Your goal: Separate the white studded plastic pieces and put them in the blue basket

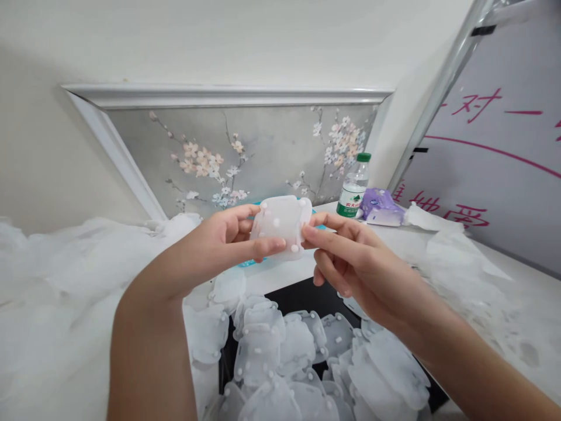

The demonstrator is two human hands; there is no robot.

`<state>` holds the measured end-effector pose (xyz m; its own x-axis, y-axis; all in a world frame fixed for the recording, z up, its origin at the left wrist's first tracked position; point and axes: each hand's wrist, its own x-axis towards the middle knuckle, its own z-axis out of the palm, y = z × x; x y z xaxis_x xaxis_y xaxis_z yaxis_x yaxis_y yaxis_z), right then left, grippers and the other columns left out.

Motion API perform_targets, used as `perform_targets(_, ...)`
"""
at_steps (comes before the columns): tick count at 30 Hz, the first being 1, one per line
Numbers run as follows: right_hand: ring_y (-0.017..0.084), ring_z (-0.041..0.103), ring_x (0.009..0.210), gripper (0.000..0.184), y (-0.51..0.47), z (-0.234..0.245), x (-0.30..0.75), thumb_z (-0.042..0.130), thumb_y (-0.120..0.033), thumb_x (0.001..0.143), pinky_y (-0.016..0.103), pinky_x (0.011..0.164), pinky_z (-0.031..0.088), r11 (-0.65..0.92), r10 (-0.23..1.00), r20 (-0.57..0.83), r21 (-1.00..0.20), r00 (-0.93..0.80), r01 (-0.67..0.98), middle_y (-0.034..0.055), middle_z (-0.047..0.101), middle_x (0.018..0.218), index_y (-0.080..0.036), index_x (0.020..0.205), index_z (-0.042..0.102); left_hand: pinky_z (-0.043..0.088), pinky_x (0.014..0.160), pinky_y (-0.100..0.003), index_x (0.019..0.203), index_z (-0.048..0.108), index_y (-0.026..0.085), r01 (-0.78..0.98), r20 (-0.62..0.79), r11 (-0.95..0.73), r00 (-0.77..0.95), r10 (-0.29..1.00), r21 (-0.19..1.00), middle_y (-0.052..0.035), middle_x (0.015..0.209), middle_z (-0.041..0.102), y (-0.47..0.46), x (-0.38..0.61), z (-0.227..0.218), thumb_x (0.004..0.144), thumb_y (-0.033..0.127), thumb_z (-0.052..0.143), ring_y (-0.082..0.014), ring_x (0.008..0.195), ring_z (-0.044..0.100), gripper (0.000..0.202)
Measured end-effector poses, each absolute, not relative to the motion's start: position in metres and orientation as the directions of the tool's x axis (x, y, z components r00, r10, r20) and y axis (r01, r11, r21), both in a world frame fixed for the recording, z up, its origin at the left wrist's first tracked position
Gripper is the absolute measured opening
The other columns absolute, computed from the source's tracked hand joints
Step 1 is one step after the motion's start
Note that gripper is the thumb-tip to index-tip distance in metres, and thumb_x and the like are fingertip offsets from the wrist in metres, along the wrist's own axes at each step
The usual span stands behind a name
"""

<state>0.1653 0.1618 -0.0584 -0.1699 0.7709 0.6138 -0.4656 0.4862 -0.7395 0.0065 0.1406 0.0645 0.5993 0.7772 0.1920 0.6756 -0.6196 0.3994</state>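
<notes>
From my remote feed I've got left hand (228,235) and right hand (357,248) both pinching one frosted-white, squarish, plastic-looking piece (283,216); a slackened pinch could drop it onto the near pile of translucent white pieces (260,345).

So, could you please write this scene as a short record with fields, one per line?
Left hand: holds translucent piece, thumb across its front
Right hand: pinches the piece's right edge
Below: similar pieces, heaped over a black surface
Behind: framed floral picture
Beyond right hand: green-capped bottle, purple packet
Far right: whiteboard with reddish writing
</notes>
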Motion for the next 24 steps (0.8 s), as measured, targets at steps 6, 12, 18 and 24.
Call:
perform_targets(6, -0.005, 0.023, 0.034, 0.057, 0.158, -0.057, 0.164, 0.054, -0.058, 0.071, 0.010, 0.053, 0.045, 0.454, 0.781, 0.599, -0.739, -0.177, -0.498, -0.0064, 0.033, 0.035, -0.015, 0.107, 0.045, 0.043, 0.076, -0.018, 0.116, 0.059, 0.037, 0.679, 0.146, -0.639, 0.635, 0.758, 0.361, 0.0069, 0.105, 0.066, 0.142, 0.011, 0.064, 0.086, 0.033, 0.055, -0.0121, 0.095, 0.057, 0.030)
perform_targets(12, -0.006, 0.024, 0.034, 0.054, 0.165, -0.056, 0.164, 0.055, -0.056, 0.071, 0.011, 0.054, 0.046, 0.435, 0.792, 0.584, -0.743, -0.176, -0.509, -0.0072, 0.032, 0.035, -0.014, 0.104, 0.045, 0.043, 0.074, -0.022, 0.095, 0.063, 0.026, 0.759, 0.162, -0.610, 0.588, 0.793, 0.228, 0.0017, 0.096, 0.062, 0.147, 0.013, 0.063, 0.086, 0.040, 0.051, -0.0159, 0.091, 0.056, 0.020)
perform_targets(18, -0.004, 0.028, 0.034, 0.051, 0.181, -0.054, 0.161, 0.055, -0.054, 0.070, 0.012, 0.056, 0.046, 0.441, 0.792, 0.586, -0.744, -0.171, -0.502, -0.0084, 0.028, 0.037, -0.011, 0.095, 0.044, 0.039, 0.068, -0.021, 0.093, 0.059, 0.025, 0.847, 0.096, -0.521, 0.513, 0.853, 0.106, 0.0002, 0.093, 0.060, 0.154, 0.009, 0.063, 0.086, 0.042, 0.050, -0.0161, 0.089, 0.055, 0.021)
perform_targets(24, -0.004, 0.030, 0.035, 0.050, 0.183, -0.053, 0.158, 0.054, -0.050, 0.072, 0.013, 0.057, 0.045, 0.405, 0.802, 0.551, -0.785, -0.230, -0.469, -0.0082, 0.032, 0.038, -0.011, 0.101, 0.044, 0.037, 0.061, -0.020, 0.088, 0.059, 0.022, 0.867, 0.013, -0.494, 0.494, 0.869, 0.057, -0.0002, 0.085, 0.056, 0.159, 0.009, 0.062, 0.086, 0.049, 0.048, -0.0136, 0.077, 0.053, 0.029)
